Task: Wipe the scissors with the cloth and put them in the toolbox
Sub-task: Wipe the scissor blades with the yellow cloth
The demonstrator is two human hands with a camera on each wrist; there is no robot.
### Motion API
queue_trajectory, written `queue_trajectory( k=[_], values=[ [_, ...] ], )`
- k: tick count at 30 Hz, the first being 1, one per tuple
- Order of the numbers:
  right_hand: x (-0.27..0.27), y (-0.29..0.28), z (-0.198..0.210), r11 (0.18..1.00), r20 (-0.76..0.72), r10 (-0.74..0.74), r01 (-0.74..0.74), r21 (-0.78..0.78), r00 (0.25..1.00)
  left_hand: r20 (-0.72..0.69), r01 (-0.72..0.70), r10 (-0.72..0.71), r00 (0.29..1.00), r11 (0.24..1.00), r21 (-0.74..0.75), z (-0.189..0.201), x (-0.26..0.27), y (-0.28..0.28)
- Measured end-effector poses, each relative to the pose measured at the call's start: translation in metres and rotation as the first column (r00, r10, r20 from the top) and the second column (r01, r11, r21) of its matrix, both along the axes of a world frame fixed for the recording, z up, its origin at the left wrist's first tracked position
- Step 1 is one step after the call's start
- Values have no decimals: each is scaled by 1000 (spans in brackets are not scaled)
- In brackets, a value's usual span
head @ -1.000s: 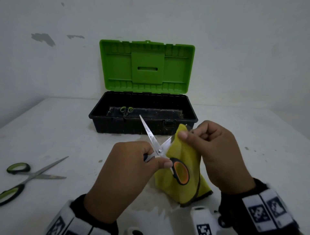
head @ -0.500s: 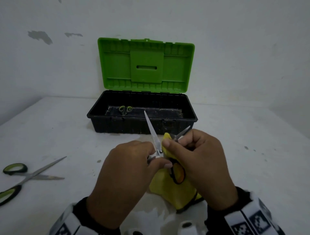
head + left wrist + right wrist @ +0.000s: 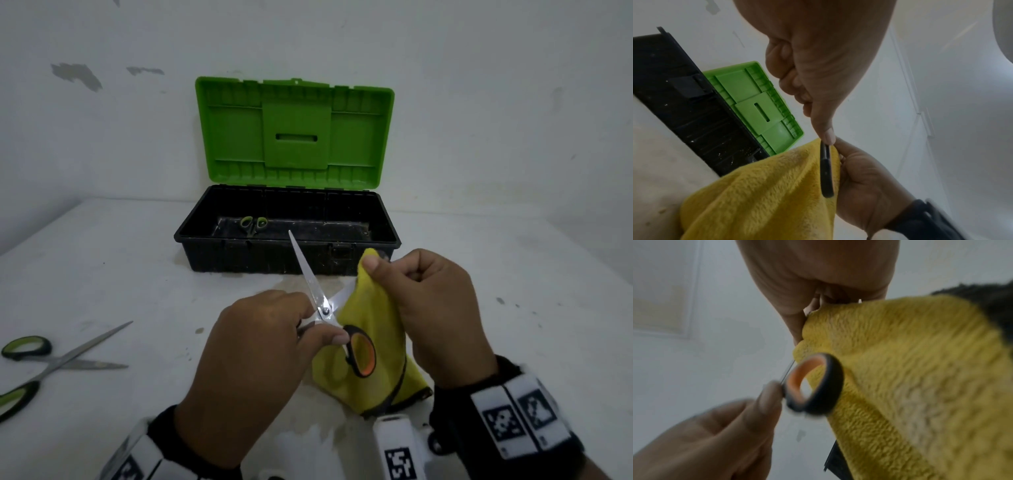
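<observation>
My left hand (image 3: 301, 329) grips the orange-handled scissors (image 3: 317, 291) near the pivot, blades spread apart, one blade pointing up toward the toolbox (image 3: 239, 255). One black and orange handle ring (image 3: 813, 384) hangs free below my left thumb. My right hand (image 3: 394, 274) pinches the yellow cloth (image 3: 373, 308) around the tip of the other blade, which is hidden under the fabric. The cloth (image 3: 764, 191) drapes down onto the table. The toolbox stands open behind the hands, its green lid (image 3: 294, 133) upright.
A small pair of green-handled scissors (image 3: 253, 224) lies inside the toolbox. A larger green-handled pair (image 3: 51, 363) lies spread on the white table (image 3: 120, 274) at the left. A white wall rises behind the toolbox.
My right hand has slid the cloth outward along the blade from near the pivot to its tip. The left hand keeps its hold on the scissors.
</observation>
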State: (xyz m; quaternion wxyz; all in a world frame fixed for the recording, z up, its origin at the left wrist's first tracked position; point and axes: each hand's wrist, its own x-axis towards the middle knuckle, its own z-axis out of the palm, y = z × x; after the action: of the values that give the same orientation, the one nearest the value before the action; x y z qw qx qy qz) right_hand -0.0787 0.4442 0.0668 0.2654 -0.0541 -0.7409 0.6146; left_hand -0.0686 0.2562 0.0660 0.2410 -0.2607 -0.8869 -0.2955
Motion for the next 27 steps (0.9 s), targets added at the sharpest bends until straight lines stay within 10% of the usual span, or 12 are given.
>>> queue_trajectory(
  k=[22, 27],
  values=[
    [2, 64, -4, 993, 50, -10, 16, -117, 999, 524, -81, -61, 849, 966, 244, 19, -2, -44],
    [1, 62, 5, 1000, 28, -3, 3, -20, 1000, 532, -94, -323, 783, 783, 615, 17, -5, -43]
  ],
)
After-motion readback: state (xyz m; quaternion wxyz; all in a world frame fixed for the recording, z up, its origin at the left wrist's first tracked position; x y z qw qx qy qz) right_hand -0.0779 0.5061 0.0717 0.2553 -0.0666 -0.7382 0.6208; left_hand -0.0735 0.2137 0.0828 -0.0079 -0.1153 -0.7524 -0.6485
